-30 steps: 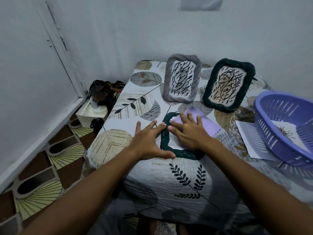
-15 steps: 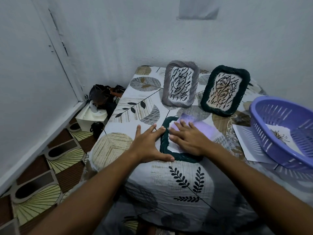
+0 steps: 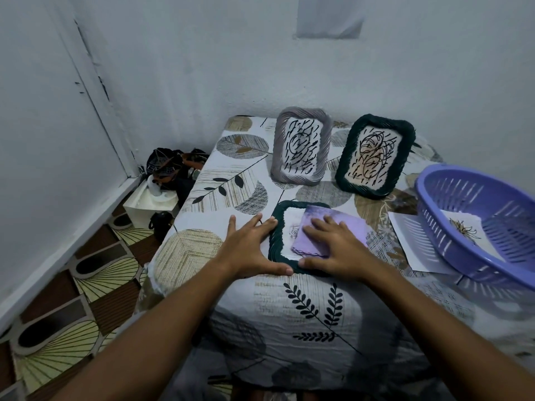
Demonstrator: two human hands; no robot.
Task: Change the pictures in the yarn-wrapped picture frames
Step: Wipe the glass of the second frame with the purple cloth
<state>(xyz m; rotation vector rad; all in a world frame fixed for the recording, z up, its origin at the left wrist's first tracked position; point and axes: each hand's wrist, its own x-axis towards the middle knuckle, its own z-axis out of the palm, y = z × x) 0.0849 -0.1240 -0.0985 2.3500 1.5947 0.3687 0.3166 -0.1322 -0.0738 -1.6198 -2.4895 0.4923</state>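
Note:
A dark green yarn-wrapped frame (image 3: 278, 215) lies flat near the table's front edge. A folded purple cloth (image 3: 341, 224) lies over its picture area. My right hand (image 3: 335, 250) presses flat on the cloth, fingers spread. Beside the frame's left edge my left hand (image 3: 252, 250) rests flat on the table, thumb along the frame's front corner. Behind stand a grey yarn-wrapped frame (image 3: 301, 146) and a second dark green frame (image 3: 376, 154), both upright with scribbled pictures.
A purple plastic basket (image 3: 451, 227) with a drawing inside sits at the right, with white paper sheets (image 3: 411, 241) under its near side. A leaf-print cloth (image 3: 231, 192) covers the table. On the floor at left stand a white box (image 3: 150, 204) and dark bags.
My right hand has slid back toward me with the purple cloth, baring more of the white picture at the frame's far left. My left hand holds its place.

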